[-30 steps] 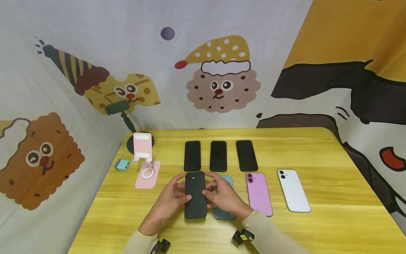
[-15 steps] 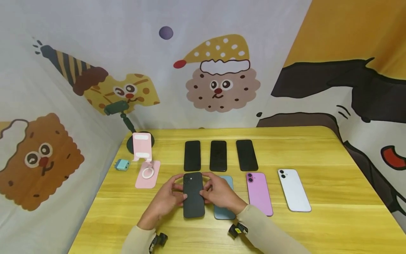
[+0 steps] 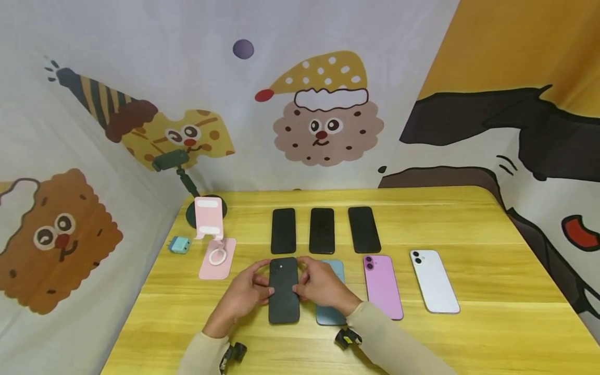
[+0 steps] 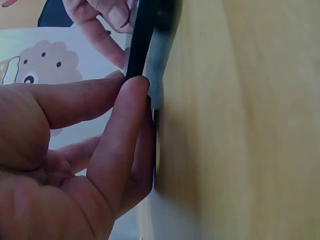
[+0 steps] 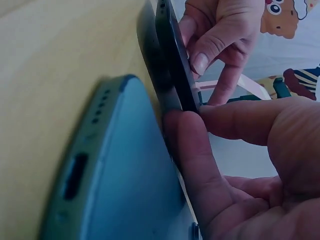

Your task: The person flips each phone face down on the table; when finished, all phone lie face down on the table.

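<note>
You've got the black smartphone (image 3: 284, 307) between both hands, camera side up, long axis running away from you, seemingly just clear of the surface (image 3: 497, 250). Your left hand (image 3: 245, 292) pinches its left edge, thumb against fingertips; your right hand (image 3: 323, 284) pinches the right edge the same way, so neither is nearer. The phone lies rightward of your left hand, leftward of your right, with the blue smartphone (image 3: 330, 316) just beside it, partly under your right hand. Count: seven phones, i.e. one black, one blue, one pink smartphone (image 3: 385, 289), one white smartphone (image 3: 436, 284), three dark face-up phones (image 3: 322, 230) behind; one pink phone stand (image 3: 209, 216), one blue charger plug (image 3: 183, 245), one dark green jointed stand (image 3: 188, 183).
</note>
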{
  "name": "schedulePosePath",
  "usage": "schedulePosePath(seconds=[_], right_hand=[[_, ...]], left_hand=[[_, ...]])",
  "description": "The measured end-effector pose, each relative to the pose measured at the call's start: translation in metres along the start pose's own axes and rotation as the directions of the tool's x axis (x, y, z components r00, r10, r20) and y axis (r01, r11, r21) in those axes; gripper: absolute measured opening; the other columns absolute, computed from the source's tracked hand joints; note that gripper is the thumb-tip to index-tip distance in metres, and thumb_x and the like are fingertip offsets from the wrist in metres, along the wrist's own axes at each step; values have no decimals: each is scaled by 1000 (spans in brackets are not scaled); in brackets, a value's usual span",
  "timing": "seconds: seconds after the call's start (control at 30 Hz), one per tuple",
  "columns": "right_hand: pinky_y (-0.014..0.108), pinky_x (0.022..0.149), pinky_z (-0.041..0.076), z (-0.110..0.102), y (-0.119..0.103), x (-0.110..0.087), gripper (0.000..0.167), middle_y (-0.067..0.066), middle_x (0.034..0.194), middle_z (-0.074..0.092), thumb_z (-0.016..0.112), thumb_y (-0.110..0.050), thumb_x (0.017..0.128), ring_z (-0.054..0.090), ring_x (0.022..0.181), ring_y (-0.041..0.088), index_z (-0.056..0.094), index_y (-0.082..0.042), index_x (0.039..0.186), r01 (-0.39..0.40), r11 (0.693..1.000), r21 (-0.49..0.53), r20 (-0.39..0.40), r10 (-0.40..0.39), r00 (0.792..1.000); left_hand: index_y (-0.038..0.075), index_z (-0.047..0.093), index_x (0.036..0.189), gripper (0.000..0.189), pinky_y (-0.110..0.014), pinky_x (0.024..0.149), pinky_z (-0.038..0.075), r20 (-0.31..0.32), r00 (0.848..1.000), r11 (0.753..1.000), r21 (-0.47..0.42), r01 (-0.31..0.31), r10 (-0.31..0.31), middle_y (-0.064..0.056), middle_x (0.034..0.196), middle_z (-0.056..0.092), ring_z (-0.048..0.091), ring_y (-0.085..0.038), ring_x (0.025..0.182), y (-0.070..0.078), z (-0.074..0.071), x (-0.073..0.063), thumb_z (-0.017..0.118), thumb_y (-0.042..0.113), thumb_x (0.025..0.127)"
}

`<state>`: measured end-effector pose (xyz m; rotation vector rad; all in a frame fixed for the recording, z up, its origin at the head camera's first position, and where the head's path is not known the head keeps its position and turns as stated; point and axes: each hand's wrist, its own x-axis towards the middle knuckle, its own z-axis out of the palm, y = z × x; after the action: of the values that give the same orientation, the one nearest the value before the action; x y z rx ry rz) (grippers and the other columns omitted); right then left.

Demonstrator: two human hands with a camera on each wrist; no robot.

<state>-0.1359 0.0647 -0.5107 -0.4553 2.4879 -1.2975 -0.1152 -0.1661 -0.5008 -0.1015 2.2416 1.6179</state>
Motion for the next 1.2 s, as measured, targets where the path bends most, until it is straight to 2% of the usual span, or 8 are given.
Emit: schedulePosePath(seconds=[0.23,0.4,0.63,0.93,1.07,1.2], right_hand=[[28,70,57,0,1,-1,72,-10,67,69,82,-14,92,68,59,10,49,5,153,-28,999,-28,39,29,999],[28,66,57,0,0,0,74,-9,67,70,81,-14,92,68,59,12,47,7,154,-33,999,-12,45,33,998],[26,66,56,0,1,-1,73,-9,68,70,82,-13,91,70,59,12,48,7,153,-34,999,3,43,33,999],[28,64,55,-4,-2,-1,71,-5,70,72,81,-14,93,71,61,15,48,6,153,-57,998,26,67,55,996],[28,64,55,-7,-3,0,69,-3,71,73,80,-18,95,71,62,15,49,6,152,-62,998,30,82,60,995],[29,61,55,-12,-4,4,65,-3,73,73,78,-22,97,71,63,17,51,5,151,-41,998,41,74,38,997]], left_hand=[[12,51,156,70,-32,66,60,-14,1000,995,93,-24,25,-15,102,63,66,-20,75,1,3,0,73,-7,92],[10,51,156,70,-32,66,60,-24,999,992,126,-30,33,-14,100,64,66,-19,74,0,3,1,74,-6,92],[9,58,150,62,-30,68,59,-46,999,987,160,-13,21,-10,99,66,66,-17,75,0,2,1,77,0,91],[4,59,146,53,-31,69,59,-4,1000,988,152,17,-17,-11,99,67,67,-19,79,7,-3,0,77,6,95],[4,61,142,46,-31,68,54,10,1000,982,188,18,-20,-9,97,69,67,-20,78,12,-6,2,74,10,99],[7,64,137,40,-31,69,51,-5,1000,971,240,6,-5,-6,98,72,66,-19,78,17,-10,7,74,15,99]])
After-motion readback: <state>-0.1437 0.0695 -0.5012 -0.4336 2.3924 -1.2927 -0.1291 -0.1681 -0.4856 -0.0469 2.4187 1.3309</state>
